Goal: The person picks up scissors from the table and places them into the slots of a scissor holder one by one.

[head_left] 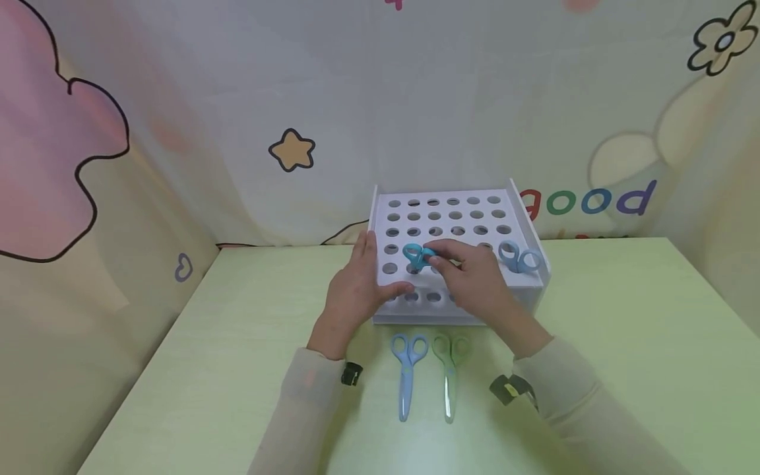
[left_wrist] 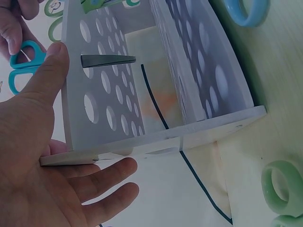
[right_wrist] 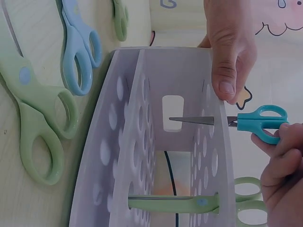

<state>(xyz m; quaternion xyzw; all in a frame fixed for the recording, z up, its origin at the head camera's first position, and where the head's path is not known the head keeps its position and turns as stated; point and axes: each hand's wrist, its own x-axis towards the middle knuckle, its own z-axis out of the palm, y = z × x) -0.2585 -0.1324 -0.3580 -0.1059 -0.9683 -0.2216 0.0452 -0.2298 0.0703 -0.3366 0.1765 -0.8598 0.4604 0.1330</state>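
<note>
Thumb and fingers of my right hand (head_left: 472,274) pinch the handle of teal scissors (head_left: 417,255). Their blade points down through a hole in the rack's top panel, as the right wrist view (right_wrist: 199,120) shows. My left hand (head_left: 353,284) rests against the left side of the white rack (head_left: 457,280), fingers straight along the side wall and thumb on the top's front edge. Another pair of scissors (head_left: 518,258) stands in the rack's front right hole; it looks bluish in the head view, green in the right wrist view (right_wrist: 189,204).
Blue scissors (head_left: 406,373) and green scissors (head_left: 449,376) lie on the table (head_left: 237,343) before the rack, handles toward it. Further green scissors (left_wrist: 282,187) lie left of the blue pair, hidden in the head view. A printed curtain (head_left: 356,99) hangs behind.
</note>
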